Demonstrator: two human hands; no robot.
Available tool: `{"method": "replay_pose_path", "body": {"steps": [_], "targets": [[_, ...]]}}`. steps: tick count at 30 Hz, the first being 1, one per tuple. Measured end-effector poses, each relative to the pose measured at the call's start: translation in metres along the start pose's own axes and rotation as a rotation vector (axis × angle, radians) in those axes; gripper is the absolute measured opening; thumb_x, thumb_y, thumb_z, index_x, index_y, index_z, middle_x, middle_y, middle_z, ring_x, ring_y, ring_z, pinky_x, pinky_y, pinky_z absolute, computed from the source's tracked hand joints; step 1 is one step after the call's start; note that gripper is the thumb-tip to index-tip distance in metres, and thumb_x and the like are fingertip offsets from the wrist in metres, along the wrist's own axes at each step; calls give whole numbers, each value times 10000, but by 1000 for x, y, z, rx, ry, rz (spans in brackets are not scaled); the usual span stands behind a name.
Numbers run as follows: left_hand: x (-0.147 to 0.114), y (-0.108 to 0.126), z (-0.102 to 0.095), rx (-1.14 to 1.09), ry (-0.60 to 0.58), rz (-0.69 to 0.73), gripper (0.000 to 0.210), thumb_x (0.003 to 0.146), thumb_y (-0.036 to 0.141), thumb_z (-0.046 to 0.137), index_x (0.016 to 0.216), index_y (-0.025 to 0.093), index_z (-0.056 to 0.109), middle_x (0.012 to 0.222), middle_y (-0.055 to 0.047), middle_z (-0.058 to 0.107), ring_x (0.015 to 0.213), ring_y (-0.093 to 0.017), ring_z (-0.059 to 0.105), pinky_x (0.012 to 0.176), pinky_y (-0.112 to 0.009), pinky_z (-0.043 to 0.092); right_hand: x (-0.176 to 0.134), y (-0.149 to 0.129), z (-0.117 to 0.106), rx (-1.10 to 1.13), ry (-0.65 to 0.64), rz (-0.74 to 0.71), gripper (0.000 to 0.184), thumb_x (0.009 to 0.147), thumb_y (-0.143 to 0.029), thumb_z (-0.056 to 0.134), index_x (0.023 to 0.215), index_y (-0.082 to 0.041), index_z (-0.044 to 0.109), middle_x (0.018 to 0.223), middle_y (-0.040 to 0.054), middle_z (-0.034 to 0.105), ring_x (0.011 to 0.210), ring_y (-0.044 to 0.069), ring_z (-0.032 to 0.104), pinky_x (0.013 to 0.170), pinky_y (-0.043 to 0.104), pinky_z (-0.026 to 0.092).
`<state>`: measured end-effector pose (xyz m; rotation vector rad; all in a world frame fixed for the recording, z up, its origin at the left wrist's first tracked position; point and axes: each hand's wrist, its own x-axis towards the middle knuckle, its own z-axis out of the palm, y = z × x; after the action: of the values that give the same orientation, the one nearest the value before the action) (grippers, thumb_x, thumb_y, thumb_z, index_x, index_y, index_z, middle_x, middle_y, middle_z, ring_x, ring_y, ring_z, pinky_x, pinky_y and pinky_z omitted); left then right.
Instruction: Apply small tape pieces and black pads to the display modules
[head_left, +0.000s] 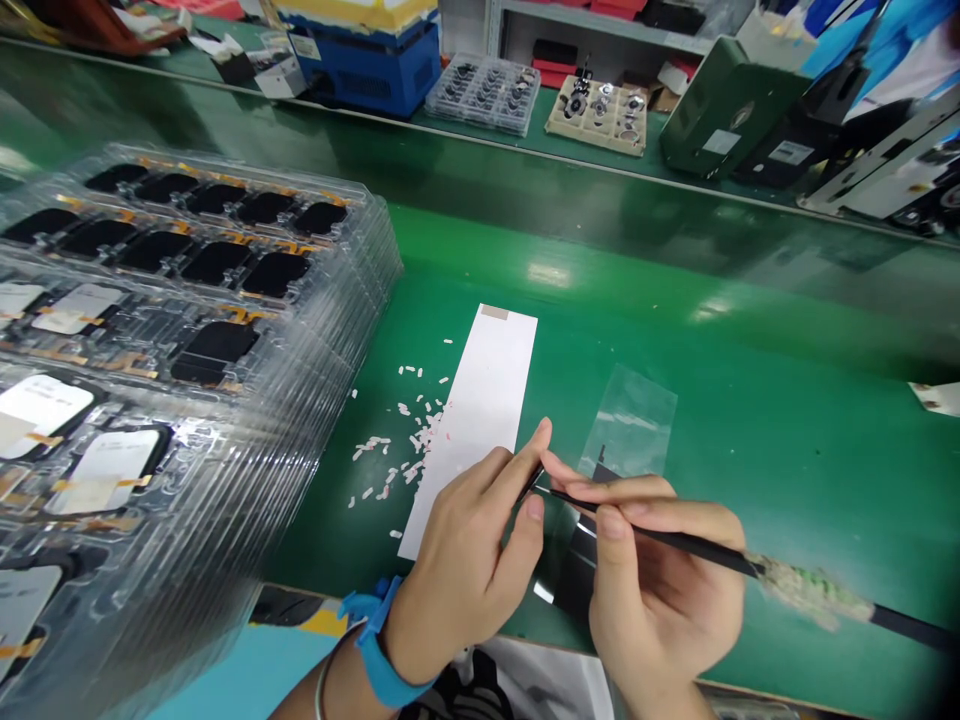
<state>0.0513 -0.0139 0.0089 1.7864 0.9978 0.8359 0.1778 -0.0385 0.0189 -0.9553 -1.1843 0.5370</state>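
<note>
My left hand [480,535], with a blue band at the wrist, pinches a small dark piece [529,484] between thumb and fingers; most of it is hidden. My right hand [664,570] grips a slim black tool [697,545] like a pen, its shaft wrapped in frayed tape. The tool's tip meets the small dark piece between my two hands. Beneath the hands lie a clear plastic film [634,415] and a dark sheet [576,570], partly covered. Left of them is a white paper strip [487,400], with many tiny white and pinkish scraps [420,440] beside and partly on it.
A tall stack of clear plastic trays [322,400] holding black screen parts rises at the left. On the back shelf stand a blue machine [367,60], a clear parts tray [484,92], a beige tray [598,113] and a green box [731,110]. The work surface is green.
</note>
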Motion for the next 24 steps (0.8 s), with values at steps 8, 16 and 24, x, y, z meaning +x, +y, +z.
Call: {"method": "replay_pose_path", "body": {"steps": [8, 16, 24], "targets": [[-1, -1, 0, 18, 3, 5, 516, 1042, 237, 337, 1558, 242, 313, 926, -51, 562, 812, -192, 550, 699, -315, 440, 0, 1, 1, -19, 17, -5, 250, 903, 32, 516, 1021, -184, 558, 904, 34, 675, 883, 179, 712, 864, 474, 669], [-1, -1, 0, 30, 16, 11, 520, 1043, 210, 331, 1560, 256, 307, 898, -40, 549, 802, -184, 540, 681, -303, 428, -1, 0, -1, -1, 18, 5, 253, 907, 32, 504, 1029, -181, 568, 916, 47, 690, 896, 186, 714, 859, 460, 668], [-1, 0, 0, 32, 6, 5, 529, 1038, 222, 338, 1563, 259, 297, 923, -47, 558, 820, -193, 550, 688, -310, 440, -1, -1, 1, -18, 29, 8, 254, 906, 35, 506, 1021, -184, 559, 912, 37, 694, 875, 172, 720, 848, 435, 671]]}}
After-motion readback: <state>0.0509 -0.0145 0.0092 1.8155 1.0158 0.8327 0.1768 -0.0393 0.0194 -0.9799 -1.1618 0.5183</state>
